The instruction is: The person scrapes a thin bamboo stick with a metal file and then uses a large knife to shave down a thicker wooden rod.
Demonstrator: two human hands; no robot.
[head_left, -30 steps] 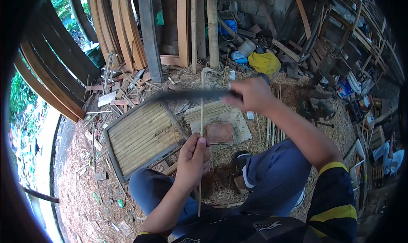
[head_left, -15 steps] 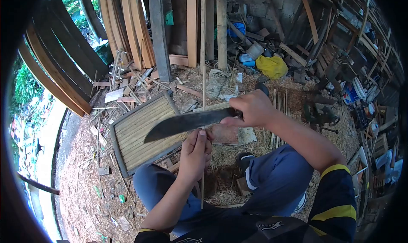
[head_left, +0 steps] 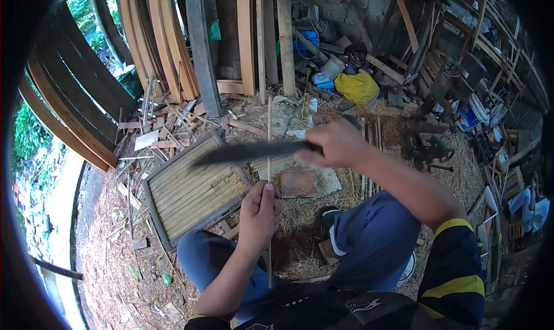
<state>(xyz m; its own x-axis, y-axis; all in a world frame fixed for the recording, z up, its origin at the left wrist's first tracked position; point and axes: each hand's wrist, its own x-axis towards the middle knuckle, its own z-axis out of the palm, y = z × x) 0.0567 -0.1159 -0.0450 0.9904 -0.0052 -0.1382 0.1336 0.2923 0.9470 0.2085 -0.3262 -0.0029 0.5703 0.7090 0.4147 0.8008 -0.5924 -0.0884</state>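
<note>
My left hand (head_left: pixel 259 214) is closed around a thin wooden stick (head_left: pixel 269 119), held upright with its lower end (head_left: pixel 269 275) hanging below the fist near my lap. Gripped by its handle, a machete (head_left: pixel 245 152) is in my right hand (head_left: pixel 337 144). Its dark blade points left, nearly level, and crosses the stick a little above my left thumb. Motion blurs the blade, most of all toward its tip. Beyond the blade, a framed panel of bamboo slats (head_left: pixel 196 191) lies on the ground.
A reddish-brown block (head_left: pixel 298 183) rests in front of my feet, with several thin strips (head_left: pixel 372 157) to its right. Wood shavings cover the ground. Tall planks (head_left: pixel 167 47) lean at the back left; a yellow bag (head_left: pixel 358 88) and scrap wood lie behind. A rusty metal device (head_left: pixel 427 148) stands right.
The machete blade has turned more level, its tip rising, and is now blurred. My left hand keeps its hold on the stick. The whole view has shifted slightly.
</note>
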